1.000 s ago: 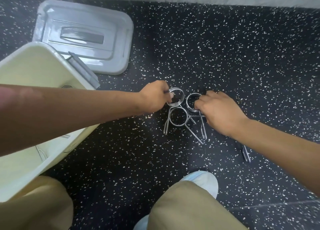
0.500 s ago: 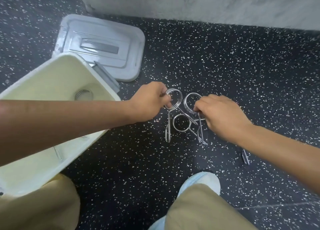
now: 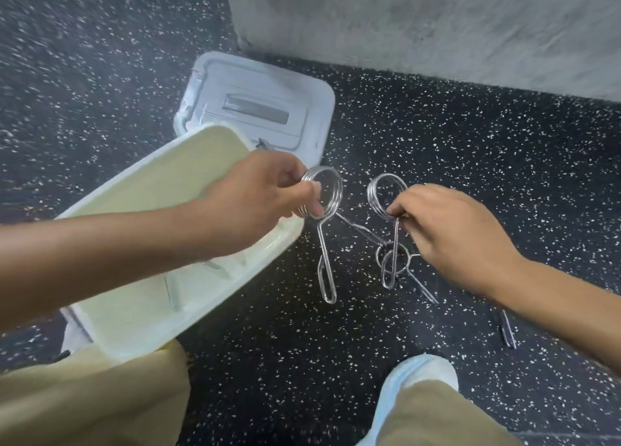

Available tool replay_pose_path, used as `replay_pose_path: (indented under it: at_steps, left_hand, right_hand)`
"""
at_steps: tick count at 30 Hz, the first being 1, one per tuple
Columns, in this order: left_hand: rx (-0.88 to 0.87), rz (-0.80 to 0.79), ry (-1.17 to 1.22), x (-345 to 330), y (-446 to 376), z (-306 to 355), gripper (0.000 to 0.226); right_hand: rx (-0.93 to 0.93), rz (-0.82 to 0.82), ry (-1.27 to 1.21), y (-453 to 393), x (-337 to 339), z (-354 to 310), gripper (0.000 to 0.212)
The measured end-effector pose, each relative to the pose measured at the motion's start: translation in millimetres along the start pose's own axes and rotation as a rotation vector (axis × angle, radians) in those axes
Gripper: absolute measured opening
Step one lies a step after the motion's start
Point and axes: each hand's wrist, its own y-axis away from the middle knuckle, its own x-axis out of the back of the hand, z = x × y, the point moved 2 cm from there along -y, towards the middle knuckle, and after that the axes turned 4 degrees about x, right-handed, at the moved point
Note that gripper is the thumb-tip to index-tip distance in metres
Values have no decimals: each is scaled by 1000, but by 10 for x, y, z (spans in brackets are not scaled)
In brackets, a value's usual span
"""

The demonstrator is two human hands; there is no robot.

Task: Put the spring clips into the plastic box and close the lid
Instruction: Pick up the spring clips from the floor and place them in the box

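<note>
Carrying both lifted clips across to the plastic box (image 3: 161,210) is judged to be the step in hand. One spring clip (image 3: 323,197) is pinched at its coil by the left hand (image 3: 255,197), its long handles hanging free just beside the box's near rim. A second spring clip (image 3: 386,193) is gripped at the base of its coil by the right hand (image 3: 450,230), with its handle dangling down. A third clip (image 3: 393,260) is seen lying on the speckled floor (image 3: 470,143) under the right hand, and the dangling handle appears to pass through or in front of its ring; which cannot be told. A straight upward lift is therefore advised, so that nothing is dragged along. Each clip should be lowered in over the rim rather than thrown, handles first. Inside the box at least one clip seems to be lying already, though blur obscures it. The lid (image 3: 255,109) is left off, flat on the floor behind the box, touching or overlapped by its far corner.
</note>
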Motion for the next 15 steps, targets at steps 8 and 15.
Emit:
replay_pose_path:
  at_steps: [8, 15]
  left_hand:
    - [-14, 71, 78, 626, 435, -110, 30]
    - [36, 179, 91, 999, 678, -324, 33]
  right_hand:
    - [66, 58, -102, -257, 145, -483, 20]
    - [110, 92, -162, -497, 196, -833, 18]
